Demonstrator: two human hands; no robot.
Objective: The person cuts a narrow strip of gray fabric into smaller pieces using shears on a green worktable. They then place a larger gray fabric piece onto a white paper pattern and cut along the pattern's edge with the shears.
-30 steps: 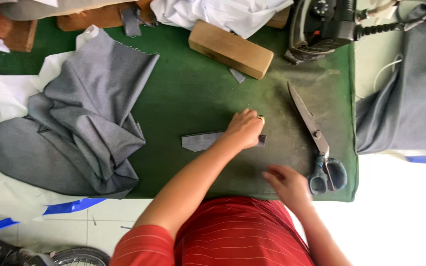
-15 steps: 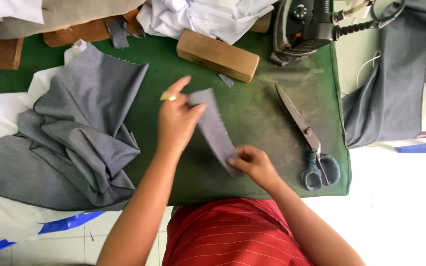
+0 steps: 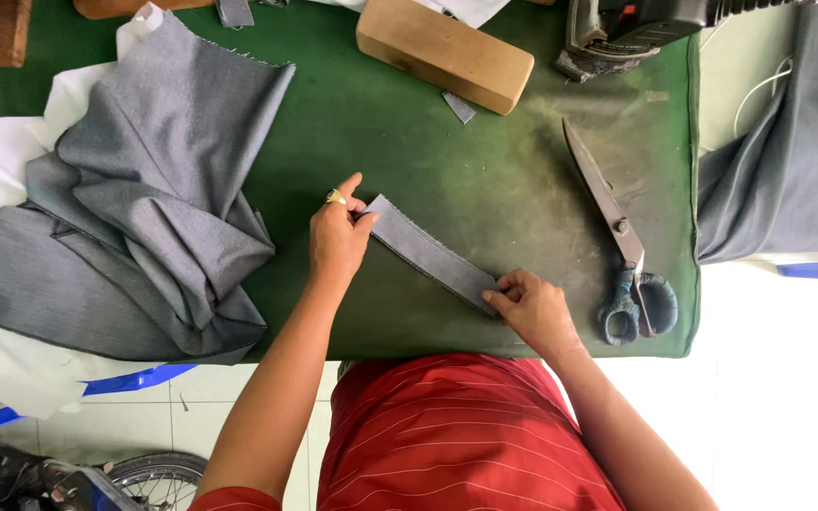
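A narrow grey fabric strip lies diagonally on the green table, stretched between both hands. My left hand, with a gold ring on one finger, pinches the strip's upper left end. The lower right end is pinched by my right hand, near the table's front edge. The strip looks folded lengthwise and flat against the cloth surface.
A heap of grey fabric over white cloth fills the table's left side. Large scissors lie at the right. A wooden block and a small grey scrap sit behind. A dark iron stands far right; more grey cloth hangs beyond.
A second ago my left hand pressed the strip flat. Both hands then lifted it, and now they hold it by its ends, stretched diagonally lower on the table.
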